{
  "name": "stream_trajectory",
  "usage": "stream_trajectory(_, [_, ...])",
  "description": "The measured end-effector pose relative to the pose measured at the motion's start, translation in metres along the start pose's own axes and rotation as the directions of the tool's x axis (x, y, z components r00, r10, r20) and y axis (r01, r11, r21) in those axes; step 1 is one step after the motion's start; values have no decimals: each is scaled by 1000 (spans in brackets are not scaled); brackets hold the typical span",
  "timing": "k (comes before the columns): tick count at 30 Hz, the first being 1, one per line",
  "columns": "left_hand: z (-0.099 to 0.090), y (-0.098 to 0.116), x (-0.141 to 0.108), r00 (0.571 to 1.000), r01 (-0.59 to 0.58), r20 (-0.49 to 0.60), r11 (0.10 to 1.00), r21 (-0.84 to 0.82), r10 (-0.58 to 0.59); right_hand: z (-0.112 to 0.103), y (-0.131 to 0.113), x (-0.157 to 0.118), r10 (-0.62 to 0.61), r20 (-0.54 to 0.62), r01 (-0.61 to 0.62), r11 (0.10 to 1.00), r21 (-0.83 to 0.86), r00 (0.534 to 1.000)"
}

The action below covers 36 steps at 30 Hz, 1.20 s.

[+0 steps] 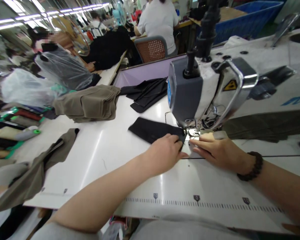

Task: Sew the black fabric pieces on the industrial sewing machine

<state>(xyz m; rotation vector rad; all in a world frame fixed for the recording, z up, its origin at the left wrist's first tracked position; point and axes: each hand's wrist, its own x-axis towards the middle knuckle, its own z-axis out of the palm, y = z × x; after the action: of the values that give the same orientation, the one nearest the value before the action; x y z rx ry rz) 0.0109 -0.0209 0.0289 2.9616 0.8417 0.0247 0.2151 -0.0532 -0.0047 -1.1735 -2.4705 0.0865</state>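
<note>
A dark black fabric piece [152,129] lies flat on the sewing table, its right end by the presser foot [194,133] of a sewing machine [187,90]. My left hand [165,152] is on the fabric's right end, fingers curled over its near edge and thumb stretched toward the needle plate. On the other side of the foot, my right hand [218,150] lies with its fingers extended, their tips beside the plate. A grey-beige band [220,135] wraps one right finger. No fabric shows under the right fingertips.
Black pieces [150,93] and a stack of brown fabric [89,102] sit behind on the table. Olive fabric [270,125] lies under the machine arm. Brown cloth [44,166] hangs over the left edge. A ruler scale [175,202] runs along the front. Other people work beyond.
</note>
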Motion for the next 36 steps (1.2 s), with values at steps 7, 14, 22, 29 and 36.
stream_trajectory(7, [5, 25, -26, 984, -175, -18, 984, 39, 176, -7, -10, -7, -215, 19, 214, 976, 40, 976])
stream_trajectory(14, [16, 17, -29, 980, -175, -92, 985, -2, 174, -9, -18, -5, -270, 8, 270, 963, -23, 963])
stream_trajectory(22, [19, 8, -20, 977, -166, -134, 986, 9, 165, -4, -13, -4, -215, 34, 217, 973, -75, 976])
stream_trajectory(29, [19, -7, -7, 978, -156, -141, 988, -4, 153, 4, -4, -1, -95, 59, 101, 988, -117, 994])
stream_trajectory(36, [16, -19, 8, 994, -63, -98, 995, -78, 56, 13, 5, 0, -15, 60, 19, 998, -62, 998])
